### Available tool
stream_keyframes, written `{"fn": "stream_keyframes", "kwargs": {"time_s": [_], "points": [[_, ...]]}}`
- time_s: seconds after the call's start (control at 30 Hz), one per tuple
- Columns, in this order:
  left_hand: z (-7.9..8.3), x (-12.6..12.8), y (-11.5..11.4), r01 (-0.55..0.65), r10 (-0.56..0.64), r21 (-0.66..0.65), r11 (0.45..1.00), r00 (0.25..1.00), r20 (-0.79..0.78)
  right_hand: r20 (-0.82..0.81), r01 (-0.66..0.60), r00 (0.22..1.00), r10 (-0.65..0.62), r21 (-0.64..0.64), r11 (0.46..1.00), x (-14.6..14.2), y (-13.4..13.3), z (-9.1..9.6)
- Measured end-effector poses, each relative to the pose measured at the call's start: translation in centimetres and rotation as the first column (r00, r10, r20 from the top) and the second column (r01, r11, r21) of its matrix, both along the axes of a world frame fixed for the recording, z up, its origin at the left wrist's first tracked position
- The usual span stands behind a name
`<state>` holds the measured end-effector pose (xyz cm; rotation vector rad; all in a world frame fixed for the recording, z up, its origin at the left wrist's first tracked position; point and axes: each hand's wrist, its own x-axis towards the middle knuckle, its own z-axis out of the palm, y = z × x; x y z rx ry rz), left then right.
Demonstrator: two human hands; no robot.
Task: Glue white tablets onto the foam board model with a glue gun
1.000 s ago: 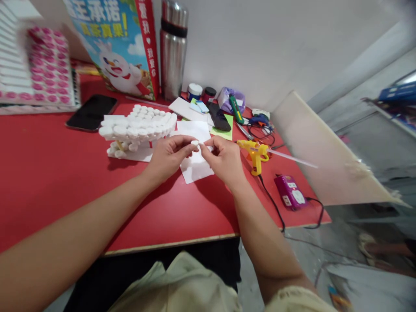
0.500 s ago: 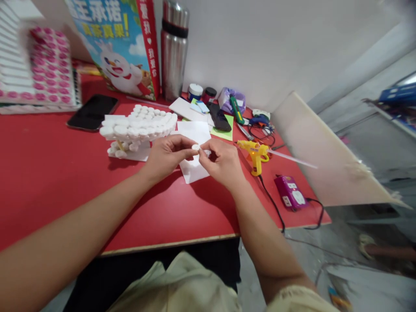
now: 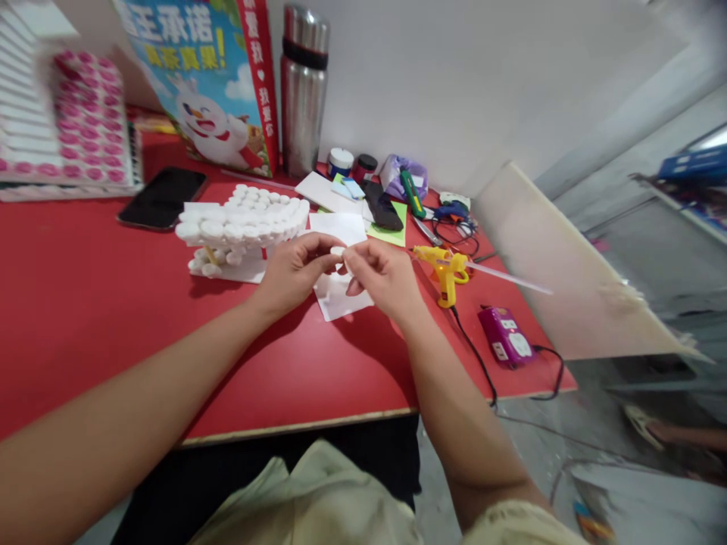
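Note:
My left hand (image 3: 295,271) and my right hand (image 3: 382,276) meet above a white paper sheet (image 3: 341,299) on the red table (image 3: 102,303). Between their fingertips they pinch a small white round piece (image 3: 339,251). Both hands have their fingers closed on it. Just left of my left hand stands a white model (image 3: 241,223) built of many such round pieces on a white base. A yellow glue gun (image 3: 446,269) lies right of my right hand.
A black phone (image 3: 163,197), a steel flask (image 3: 303,91), a colourful box (image 3: 210,83) and pink-dotted trays (image 3: 62,125) stand at the back. Small jars, a black remote (image 3: 382,206), cables and a purple power socket (image 3: 505,344) crowd the right side. A pale board (image 3: 568,272) leans off the table's right edge.
The two hands have stayed together over the paper, shifting slightly and turning the small white piece between the fingertips. Nothing else on the table has moved.

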<state>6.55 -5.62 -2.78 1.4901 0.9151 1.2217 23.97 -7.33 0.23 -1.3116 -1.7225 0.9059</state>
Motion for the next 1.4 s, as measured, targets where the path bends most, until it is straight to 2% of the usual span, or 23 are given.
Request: {"fn": "stream_keyframes", "kwargs": {"time_s": [0.03,0.1,0.17,0.2,0.27,0.4,0.47,0.53,0.63,0.7,0.77,0.8,0.87,0.97,1.07,1.4], "points": [[0.0,-0.1,0.1,0.004,-0.004,0.012,1.000,1.000,0.008,-0.162,-0.033,0.987,0.007,-0.163,0.986,0.1,0.2,0.2],[0.0,-0.3,0.2,-0.012,0.012,0.054,0.998,1.000,-0.001,-0.399,-0.163,0.917,-0.018,-0.415,0.895,0.3,0.7,0.5],[0.2,-0.4,0.2,-0.039,0.044,0.110,0.993,0.998,-0.045,-0.529,-0.302,0.848,-0.036,-0.538,0.787,0.5,1.1,0.5],[0.4,-0.4,0.2,-0.044,0.054,0.136,0.990,0.996,-0.070,-0.572,-0.357,0.819,-0.037,-0.560,0.748,0.6,1.3,0.5],[0.7,-0.5,0.1,-0.024,0.045,0.172,0.985,0.992,-0.115,-0.629,-0.418,0.776,-0.048,-0.570,0.707,0.6,1.5,0.6],[0.9,-0.6,0.0,0.026,0.010,0.221,0.975,0.987,-0.158,-0.669,-0.472,0.743,-0.017,-0.542,0.695,0.7,1.1,1.2],[0.8,-0.5,0.1,0.015,0.021,0.236,0.972,0.988,-0.150,-0.673,-0.489,0.739,0.028,-0.506,0.711,0.7,0.8,1.5],[0.5,-0.5,0.1,-0.033,0.059,0.218,0.975,0.991,-0.116,-0.656,-0.455,0.753,0.045,-0.471,0.755,0.5,0.5,1.4],[0.2,-0.3,0.2,-0.089,0.095,0.108,0.990,0.995,-0.044,-0.539,-0.265,0.842,0.029,-0.366,0.892,0.2,0.1,0.8],[0.0,-0.2,0.2,-0.088,0.088,0.043,0.995,0.996,0.003,-0.346,-0.078,0.938,0.002,-0.207,0.975,0.0,0.0,0.3],[-0.1,0.0,0.2,-0.071,0.071,0.006,0.997,0.996,0.049,-0.105,0.059,0.993,-0.056,0.030,0.998,-0.1,-0.1,-0.2],[-0.2,0.0,0.2,-0.058,0.059,-0.009,0.998,0.995,0.074,0.006,0.090,0.996,-0.092,0.160,0.983,-0.2,-0.2,-0.4],[-0.2,0.2,0.2,-0.024,0.029,-0.040,0.999,0.992,0.123,0.166,0.081,0.974,-0.156,0.391,0.917,-0.1,-0.2,-0.7],[-0.1,0.3,0.1,0.004,0.006,-0.063,0.998,0.986,0.164,0.291,-0.025,0.941,-0.175,0.573,0.819,0.0,-0.2,-1.0],[0.1,0.2,0.0,0.014,-0.003,-0.062,0.998,0.984,0.177,0.308,-0.093,0.942,-0.132,0.620,0.779,0.1,-0.2,-0.9],[0.3,-0.3,0.3,0.032,-0.018,-0.098,0.995,0.989,0.145,0.369,-0.152,0.921,-0.124,0.634,0.758,0.4,0.1,-1.4]]}}
